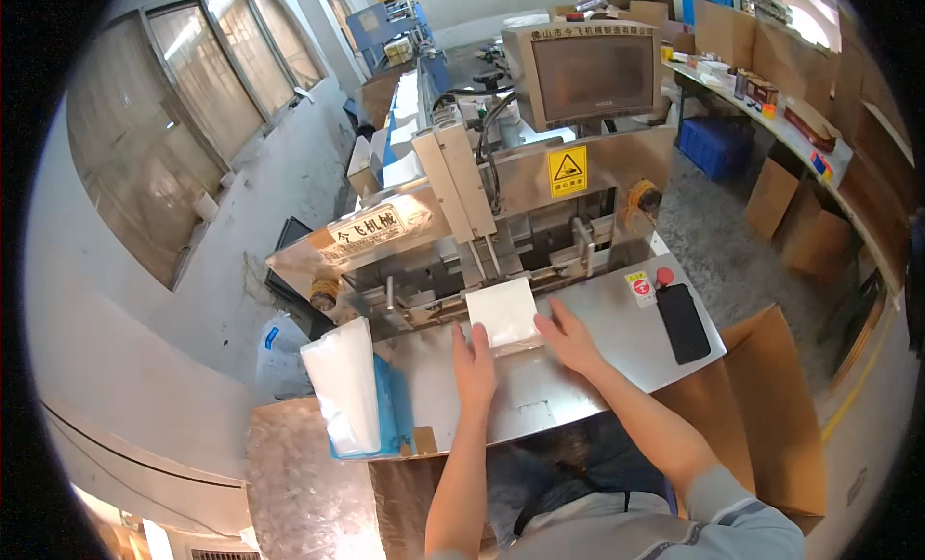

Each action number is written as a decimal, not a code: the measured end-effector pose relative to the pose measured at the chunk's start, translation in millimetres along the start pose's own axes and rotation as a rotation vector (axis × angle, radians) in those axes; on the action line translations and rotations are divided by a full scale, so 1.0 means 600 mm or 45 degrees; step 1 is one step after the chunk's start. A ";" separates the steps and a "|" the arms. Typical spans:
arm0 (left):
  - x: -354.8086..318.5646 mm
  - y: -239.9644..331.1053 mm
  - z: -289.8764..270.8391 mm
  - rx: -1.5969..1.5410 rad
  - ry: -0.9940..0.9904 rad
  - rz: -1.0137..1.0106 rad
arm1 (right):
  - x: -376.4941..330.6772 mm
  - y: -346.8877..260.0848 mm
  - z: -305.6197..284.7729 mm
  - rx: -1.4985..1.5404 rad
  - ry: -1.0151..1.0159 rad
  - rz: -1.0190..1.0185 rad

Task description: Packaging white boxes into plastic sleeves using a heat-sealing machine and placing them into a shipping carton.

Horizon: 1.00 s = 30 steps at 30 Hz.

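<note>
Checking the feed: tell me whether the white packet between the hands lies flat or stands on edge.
Flat. The white packet shows its broad face upward on the metal table, left hand and right hand at its sides.

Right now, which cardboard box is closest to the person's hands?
The big open cardboard box right beside the metal table, next to the right hand. The other boxes stand farther away on the floor under the long bench.

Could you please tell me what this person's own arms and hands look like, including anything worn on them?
Both forearms are bare from elbow to fingertips. The left hand and right hand wear no gloves, and no rings, watch or wristband can be made out. At the right upper arm a short grey sleeve shows, edged with a darker band at its hem. No left sleeve is in view.
</note>
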<state>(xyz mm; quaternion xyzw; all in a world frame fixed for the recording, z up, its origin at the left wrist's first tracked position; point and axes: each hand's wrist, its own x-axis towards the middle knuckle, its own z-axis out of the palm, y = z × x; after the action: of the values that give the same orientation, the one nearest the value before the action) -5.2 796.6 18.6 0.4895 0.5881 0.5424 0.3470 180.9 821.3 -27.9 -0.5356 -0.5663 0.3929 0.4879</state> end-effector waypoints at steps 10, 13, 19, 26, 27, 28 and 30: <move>-0.020 -0.002 -0.004 -0.083 -0.045 -0.150 | 0.001 -0.044 -0.033 0.694 -0.271 0.353; -0.017 -0.004 0.019 -0.469 -0.198 -0.529 | -0.024 -0.012 -0.082 0.863 -0.197 0.390; 0.157 -0.066 0.068 -1.023 -0.042 -0.565 | -0.082 -0.037 -0.105 0.955 -0.225 0.409; 0.135 -0.077 0.043 -0.676 0.038 -0.482 | -0.116 -0.040 -0.106 0.952 -0.235 0.416; 0.111 -0.082 0.021 -0.655 -0.091 -0.443 | -0.118 -0.038 -0.106 0.974 -0.237 0.428; 0.068 -0.047 0.007 -0.598 -0.141 -0.399 | -0.118 -0.026 -0.117 1.000 -0.211 0.448; -0.009 0.033 -0.096 -0.507 -0.265 -0.257 | -0.118 -0.026 -0.125 0.999 -0.174 0.416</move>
<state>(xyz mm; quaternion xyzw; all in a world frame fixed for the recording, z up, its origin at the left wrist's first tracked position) -54.0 772.9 46.8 0.4034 0.4767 0.5568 0.5477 246.7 743.4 -5.7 -0.3651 -0.3126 0.6851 0.5473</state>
